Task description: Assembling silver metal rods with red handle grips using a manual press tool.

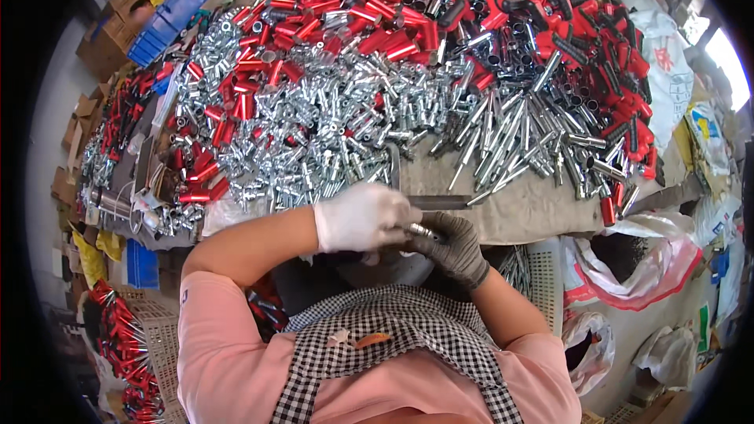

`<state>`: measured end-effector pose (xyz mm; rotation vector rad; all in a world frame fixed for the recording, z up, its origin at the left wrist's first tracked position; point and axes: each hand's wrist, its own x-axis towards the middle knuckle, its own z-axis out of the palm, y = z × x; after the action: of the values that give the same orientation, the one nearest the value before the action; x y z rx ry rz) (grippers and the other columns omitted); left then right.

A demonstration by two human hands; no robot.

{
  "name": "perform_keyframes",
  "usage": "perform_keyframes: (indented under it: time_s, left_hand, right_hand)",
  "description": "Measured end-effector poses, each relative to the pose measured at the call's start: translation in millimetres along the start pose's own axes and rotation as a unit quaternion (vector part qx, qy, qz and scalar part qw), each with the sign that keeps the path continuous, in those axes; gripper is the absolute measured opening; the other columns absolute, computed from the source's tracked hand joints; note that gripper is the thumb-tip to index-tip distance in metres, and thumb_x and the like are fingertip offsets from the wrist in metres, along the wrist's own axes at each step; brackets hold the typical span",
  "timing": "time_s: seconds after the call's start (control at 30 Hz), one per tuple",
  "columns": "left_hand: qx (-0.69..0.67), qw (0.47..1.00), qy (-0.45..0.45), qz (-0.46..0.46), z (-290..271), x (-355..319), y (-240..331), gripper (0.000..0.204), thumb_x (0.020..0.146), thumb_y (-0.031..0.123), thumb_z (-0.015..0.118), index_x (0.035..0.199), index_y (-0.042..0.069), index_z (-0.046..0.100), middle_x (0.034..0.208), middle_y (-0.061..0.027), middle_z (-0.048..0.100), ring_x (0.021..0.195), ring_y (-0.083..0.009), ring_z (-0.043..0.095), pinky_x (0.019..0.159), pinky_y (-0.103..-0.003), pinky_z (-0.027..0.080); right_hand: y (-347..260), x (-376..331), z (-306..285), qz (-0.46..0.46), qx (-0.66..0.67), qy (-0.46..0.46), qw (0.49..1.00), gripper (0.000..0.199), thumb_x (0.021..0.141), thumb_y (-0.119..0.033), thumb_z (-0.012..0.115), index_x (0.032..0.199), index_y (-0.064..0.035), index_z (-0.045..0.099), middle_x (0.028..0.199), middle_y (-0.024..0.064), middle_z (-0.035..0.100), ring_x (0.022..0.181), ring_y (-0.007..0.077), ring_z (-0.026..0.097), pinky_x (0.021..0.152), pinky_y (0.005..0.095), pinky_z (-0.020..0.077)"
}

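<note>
Both hands meet at the table's near edge — the white-gloved left hand (361, 217) and dark-gloved right hand (454, 245) pinch 1 small plated metal tube (421, 230); the bulk pile (330, 126) lies toward 12 o'clock. It looks rigid, light and slick — best gripped around its barrel.

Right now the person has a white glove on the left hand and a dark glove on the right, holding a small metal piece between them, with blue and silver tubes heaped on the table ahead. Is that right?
Not quite: the heaped tubes are red and silver, not blue, as the head view shows. The rest stands: white-gloved left hand, dark-gloved right hand, and a small metal piece held between them.
</note>
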<state>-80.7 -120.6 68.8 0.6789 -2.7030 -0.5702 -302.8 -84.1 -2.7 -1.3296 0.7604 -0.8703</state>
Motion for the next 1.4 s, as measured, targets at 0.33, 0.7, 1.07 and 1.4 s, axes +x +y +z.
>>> perform_keyframes:
  time_s: [0.33,0.7,1.07,1.4]
  left_hand:
    - [-0.021,0.943,0.124,-0.309,-60.5,243.8,-128.7,0.09,0.083,0.061,0.06,0.139,-0.008,0.042,0.126,-0.0285,0.058,0.119,-0.0365,0.058,0.1,-0.04,0.044]
    - [0.118,0.932,0.046,-0.341,-11.5,324.8,-238.1,0.029,0.085,0.02,0.057,0.104,0.001,0.069,0.104,-0.0249,0.068,0.103,-0.0362,0.067,0.087,-0.044,0.053]
    - [-0.037,0.955,0.294,-0.004,-46.8,24.9,-74.8,0.023,0.083,-0.014,0.05,0.092,-0.002,0.068,0.114,-0.016,0.06,0.088,-0.0212,0.063,0.069,-0.034,0.054]
    - [-0.69,0.528,0.466,-0.169,5.1,-89.2,31.6,0.025,0.097,0.008,0.049,0.121,0.001,0.048,0.107,-0.0142,0.058,0.091,-0.0276,0.064,0.089,-0.046,0.054]
  right_hand:
    - [16.0,24.4,-26.4,0.039,0.049,0.122,0.991,0.033,0.086,-0.002,0.072,0.116,0.0013,0.061,0.103,0.0091,0.068,0.089,0.0142,0.065,0.075,0.0284,0.0575]
    - [37.6,29.8,-23.5,0.003,0.044,0.146,0.988,0.037,0.085,-0.01,0.075,0.117,0.0034,0.061,0.095,0.0067,0.069,0.079,0.01,0.064,0.065,0.0245,0.0544]
    - [27.5,24.8,-31.8,-0.016,-0.005,0.158,0.987,0.034,0.087,-0.014,0.073,0.115,0.0024,0.061,0.092,0.0092,0.069,0.079,0.0159,0.065,0.07,0.0306,0.0537]
    - [-1.7,-11.1,27.0,-0.074,-0.039,0.115,0.99,0.032,0.088,-0.017,0.071,0.113,0.0026,0.063,0.098,0.0072,0.066,0.087,0.0127,0.062,0.079,0.0271,0.0509]
